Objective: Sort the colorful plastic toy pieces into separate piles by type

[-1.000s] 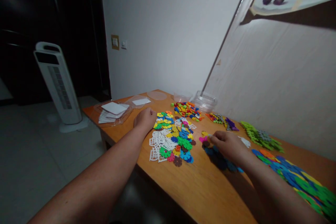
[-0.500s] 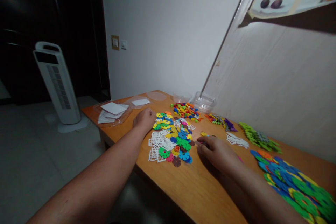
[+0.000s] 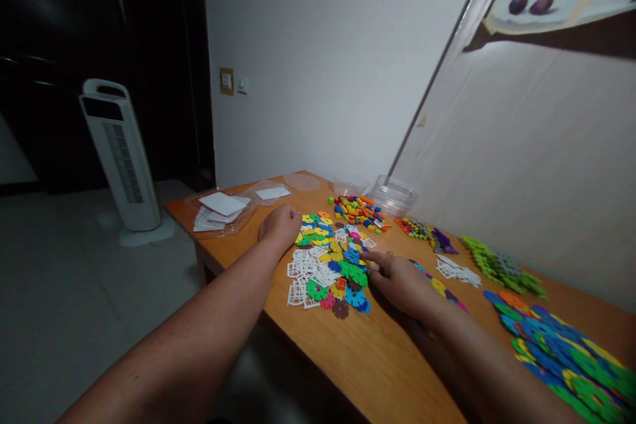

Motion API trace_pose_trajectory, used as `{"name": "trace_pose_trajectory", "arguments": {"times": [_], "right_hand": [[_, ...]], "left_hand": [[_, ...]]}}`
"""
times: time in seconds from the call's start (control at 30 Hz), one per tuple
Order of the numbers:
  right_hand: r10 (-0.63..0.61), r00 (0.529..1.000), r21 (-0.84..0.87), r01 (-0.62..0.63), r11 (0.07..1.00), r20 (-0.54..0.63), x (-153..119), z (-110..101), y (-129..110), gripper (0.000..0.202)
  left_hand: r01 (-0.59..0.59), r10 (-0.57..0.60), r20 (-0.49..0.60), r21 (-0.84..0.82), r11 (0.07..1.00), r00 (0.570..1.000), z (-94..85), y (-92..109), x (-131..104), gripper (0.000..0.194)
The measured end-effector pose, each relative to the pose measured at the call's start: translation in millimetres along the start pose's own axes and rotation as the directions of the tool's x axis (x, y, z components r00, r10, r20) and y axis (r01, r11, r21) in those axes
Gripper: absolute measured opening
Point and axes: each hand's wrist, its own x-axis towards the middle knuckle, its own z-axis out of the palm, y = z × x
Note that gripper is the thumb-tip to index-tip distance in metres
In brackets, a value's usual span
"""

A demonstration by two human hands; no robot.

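My left hand [image 3: 279, 226] is closed, resting on the table at the left edge of a pile of flower-shaped plastic discs [image 3: 314, 236]; its curled fingers hide whatever they may hold. My right hand [image 3: 397, 281] reaches to the right side of the pile, index finger stretched out onto the blue and green discs [image 3: 354, 271], thumb apart below it. White plastic window-frame pieces [image 3: 305, 271] lie along the near left of the pile. Beyond my right wrist, more coloured discs [image 3: 438, 287] show, partly covered by the forearm.
Small coloured building pieces [image 3: 358, 211] are heaped farther back, before clear plastic tubs [image 3: 392, 195]. White cards [image 3: 221, 205] lie in a clear tray at left. Green interlocking pieces [image 3: 501, 265] and large discs [image 3: 561, 344] lie at right. A tower fan [image 3: 122, 159] stands on the floor.
My right hand has moved left onto the pile's edge, its index finger now extended. Discs behind its wrist have come into view. My left hand keeps its place; the view has shifted slightly.
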Motion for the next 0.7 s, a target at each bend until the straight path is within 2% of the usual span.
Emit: {"name": "trace_pose_trajectory", "arguments": {"times": [0.3, 0.5, 0.7], "right_hand": [[-0.032, 0.996, -0.029, 0.030, 0.999, -0.077, -0.1, 0.3, -3.0, 0.032], [-0.065, 0.996, -0.061, 0.062, 0.996, -0.062, 1.3, 1.5, -2.9, 0.039], [-0.006, 0.990, -0.032, 0.002, 0.999, -0.142, 11.6, -3.4, -1.9, 0.037]], "left_hand": [[-0.011, 0.011, -0.009, 0.005, 1.000, 1.000, 3.4, -1.8, 0.6, 0.023], [-0.008, 0.008, -0.004, 0.003, 1.000, 1.000, 0.3, -0.3, -1.0, 0.023], [0.006, -0.005, -0.007, 0.006, 1.000, 1.000, 1.0, 0.2, -1.5, 0.024]]}}
